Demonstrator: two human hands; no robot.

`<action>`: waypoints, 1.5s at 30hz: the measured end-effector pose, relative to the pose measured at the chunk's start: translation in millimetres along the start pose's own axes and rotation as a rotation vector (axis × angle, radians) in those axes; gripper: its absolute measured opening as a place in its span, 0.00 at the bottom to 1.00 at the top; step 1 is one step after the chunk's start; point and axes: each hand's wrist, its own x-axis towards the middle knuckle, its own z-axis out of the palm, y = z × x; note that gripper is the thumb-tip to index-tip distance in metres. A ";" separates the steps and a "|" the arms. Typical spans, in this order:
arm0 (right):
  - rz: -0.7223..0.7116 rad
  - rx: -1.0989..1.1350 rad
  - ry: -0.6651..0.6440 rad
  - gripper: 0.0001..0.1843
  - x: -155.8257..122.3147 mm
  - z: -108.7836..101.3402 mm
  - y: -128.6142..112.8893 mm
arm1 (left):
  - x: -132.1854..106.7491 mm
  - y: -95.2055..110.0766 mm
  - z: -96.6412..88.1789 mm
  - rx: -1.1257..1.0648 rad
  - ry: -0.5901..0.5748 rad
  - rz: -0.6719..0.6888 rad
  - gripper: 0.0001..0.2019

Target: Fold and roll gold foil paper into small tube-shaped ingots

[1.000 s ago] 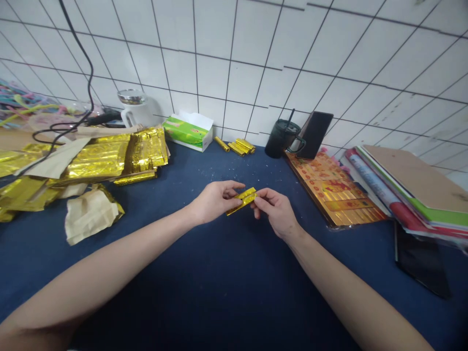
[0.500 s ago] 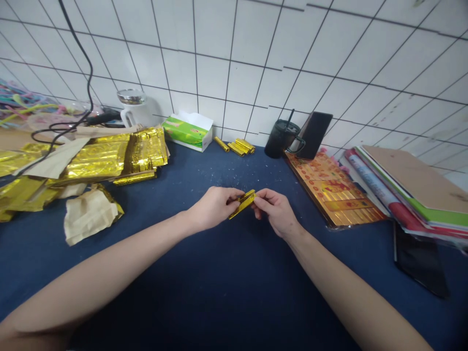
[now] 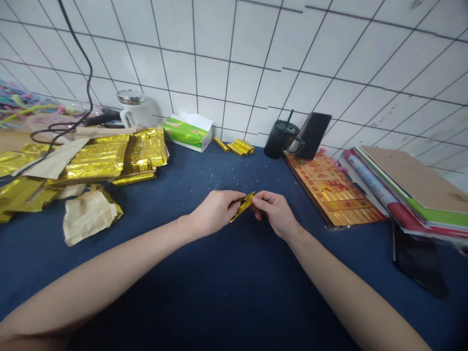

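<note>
Between my two hands, above the dark blue tabletop (image 3: 234, 273), is a narrow strip of gold foil paper (image 3: 243, 208), tilted and partly folded. My left hand (image 3: 217, 209) pinches its left side between thumb and fingers. The fingertips of my right hand (image 3: 272, 209) are closed on its upper right end. Parts of the strip are hidden behind the left fingers. Further back by the wall, several rolled gold paper tubes (image 3: 241, 147) lie together. A loose piece of gold paper with its pale back up (image 3: 89, 217) lies left of my hands.
Stacked gold paper (image 3: 95, 156) covers the left side, crossed by a black cable (image 3: 89, 80). Along the wall stand a white mug (image 3: 135, 112), a green tissue pack (image 3: 188, 131), a black cup (image 3: 281, 140) and a propped phone (image 3: 316, 135). Orange printed packs (image 3: 332, 190) and folders (image 3: 417, 185) lie right.
The gold strip has turned slightly in my hands and its upper opening looks narrower. My left hand has tipped a little over it. The right hand keeps nearly the same place.
</note>
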 end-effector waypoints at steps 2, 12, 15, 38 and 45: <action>0.003 -0.003 -0.009 0.09 -0.5 0.5 -0.4 | -0.4 0.3 0.8 0.028 -0.006 -0.002 0.14; -0.084 -0.098 -0.144 0.07 -4.3 3.7 -0.4 | 0.0 -4.2 5.4 0.045 0.102 -0.124 0.10; -0.095 -0.101 -0.136 0.07 -4.0 3.8 0.1 | 1.1 -7.3 6.7 0.013 0.083 -0.115 0.10; 0.127 0.013 -0.072 0.07 -1.9 8.1 -0.1 | -6.8 -2.9 13.9 0.124 0.110 0.072 0.13; 0.184 0.119 -0.063 0.06 -1.5 6.2 0.6 | -9.2 -4.1 16.3 0.164 0.073 0.143 0.14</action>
